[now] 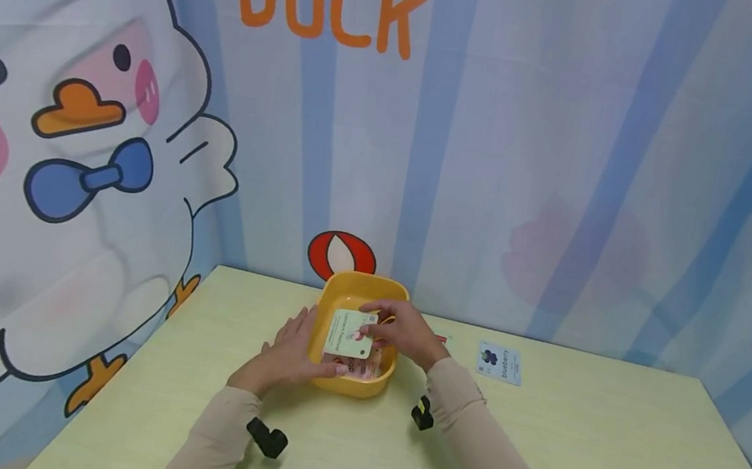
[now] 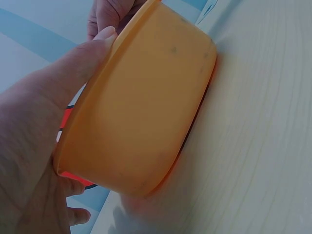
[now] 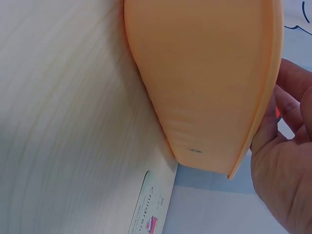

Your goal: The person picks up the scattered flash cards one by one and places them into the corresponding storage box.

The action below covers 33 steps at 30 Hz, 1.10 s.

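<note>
A yellow plastic basin [image 1: 349, 386] stands on the table. My right hand [image 1: 408, 331] reaches over its right rim and pinches a pale green card [image 1: 341, 333] printed "Lantern Festival", held within the basin's outline. Beneath that card, a pink card [image 1: 365, 368] lies in the basin, partly covered. My left hand [image 1: 289, 354] rests against the left and near sides, fingers stretched along the wall. In the left wrist view, the left thumb [image 2: 83, 61] lies along the rim of the basin [image 2: 141, 107]. The right wrist view shows the basin's outer wall [image 3: 204, 78], which hides the right fingertips' hold.
A blueberry card [image 1: 500, 363] lies on the table [image 1: 577, 443] right of the basin. Behind the right hand, another card [image 1: 442, 341] is partly hidden; the right wrist view shows a card [image 3: 148, 207] printed "Children". A duck-printed curtain [image 1: 485, 162] stands behind the table.
</note>
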Available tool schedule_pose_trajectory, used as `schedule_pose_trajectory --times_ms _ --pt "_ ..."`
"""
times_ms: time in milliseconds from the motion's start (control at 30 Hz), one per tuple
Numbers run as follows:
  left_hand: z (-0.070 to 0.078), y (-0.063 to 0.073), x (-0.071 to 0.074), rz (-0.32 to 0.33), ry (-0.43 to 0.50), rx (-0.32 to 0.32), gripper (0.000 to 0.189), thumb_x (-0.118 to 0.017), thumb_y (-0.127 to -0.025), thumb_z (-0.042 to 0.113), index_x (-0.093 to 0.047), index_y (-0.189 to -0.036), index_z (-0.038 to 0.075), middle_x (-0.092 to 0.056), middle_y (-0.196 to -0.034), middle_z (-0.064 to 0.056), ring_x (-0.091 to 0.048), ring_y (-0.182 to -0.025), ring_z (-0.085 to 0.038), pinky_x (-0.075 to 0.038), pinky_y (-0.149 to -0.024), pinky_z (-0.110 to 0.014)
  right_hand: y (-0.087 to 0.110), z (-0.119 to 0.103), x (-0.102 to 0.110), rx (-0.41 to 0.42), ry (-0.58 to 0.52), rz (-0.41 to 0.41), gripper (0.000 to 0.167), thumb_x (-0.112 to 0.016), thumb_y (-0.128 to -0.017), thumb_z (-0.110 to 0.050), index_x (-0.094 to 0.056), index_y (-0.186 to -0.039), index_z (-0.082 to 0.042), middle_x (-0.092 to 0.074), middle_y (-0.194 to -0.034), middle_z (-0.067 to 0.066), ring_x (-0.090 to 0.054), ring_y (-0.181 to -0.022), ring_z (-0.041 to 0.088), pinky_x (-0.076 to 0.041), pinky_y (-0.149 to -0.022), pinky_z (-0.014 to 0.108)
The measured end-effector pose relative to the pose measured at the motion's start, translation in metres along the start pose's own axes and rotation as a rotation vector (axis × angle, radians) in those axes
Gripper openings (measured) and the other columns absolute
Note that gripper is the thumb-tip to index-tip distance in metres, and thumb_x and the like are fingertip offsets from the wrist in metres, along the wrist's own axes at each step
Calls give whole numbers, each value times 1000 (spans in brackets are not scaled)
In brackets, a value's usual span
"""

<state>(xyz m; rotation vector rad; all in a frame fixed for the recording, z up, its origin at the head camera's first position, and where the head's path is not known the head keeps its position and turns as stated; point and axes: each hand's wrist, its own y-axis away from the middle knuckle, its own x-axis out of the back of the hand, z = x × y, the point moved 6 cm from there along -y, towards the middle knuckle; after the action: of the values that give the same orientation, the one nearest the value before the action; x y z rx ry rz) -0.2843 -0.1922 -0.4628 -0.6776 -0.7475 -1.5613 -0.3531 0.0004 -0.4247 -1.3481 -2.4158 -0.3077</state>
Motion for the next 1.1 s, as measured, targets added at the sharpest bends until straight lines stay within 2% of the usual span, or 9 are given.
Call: schedule_pose_trajectory --times_ms 167,367,600,1100 --pt "1 1 1 -3 0 4 128 -73 -74 73 -3 -165 17 -4 -172 -12 -4 -156 -41 -10 -113 -80 0 0 -1 5 13 3 34 -74 -93 -12 -70 -127 -12 -60 -102 12 -64 -87 27 -62 -83 42" --pt "2 2 1 5 11 0 130 -73 -71 76 -4 -165 20 -5 -172 -10 -4 -156 -41 -10 -113 -79 0 0 -1 26 34 4 34 -75 -93 -13 -71 -127 -11 -61 -101 11 -62 -86 25 -62 -82 43" --pt "2 1 2 4 16 -3 128 -74 -72 74 -5 -165 18 -6 -171 -12 -6 -156 -42 -9 -112 -81 1 -1 -1 22 40 0 35 -75 -93 -13 -70 -128 -10 -62 -100 12 -64 -86 30 -61 -85 47" --pt "3 1 2 -2 10 -1 127 -74 -74 72 -4 -165 16 -6 -171 -13 -5 -156 -42 -10 -111 -81 0 -1 -1 15 77 7 34 -76 -92 -14 -71 -126 -9 -63 -97 10 -64 -88 33 -61 -83 46"
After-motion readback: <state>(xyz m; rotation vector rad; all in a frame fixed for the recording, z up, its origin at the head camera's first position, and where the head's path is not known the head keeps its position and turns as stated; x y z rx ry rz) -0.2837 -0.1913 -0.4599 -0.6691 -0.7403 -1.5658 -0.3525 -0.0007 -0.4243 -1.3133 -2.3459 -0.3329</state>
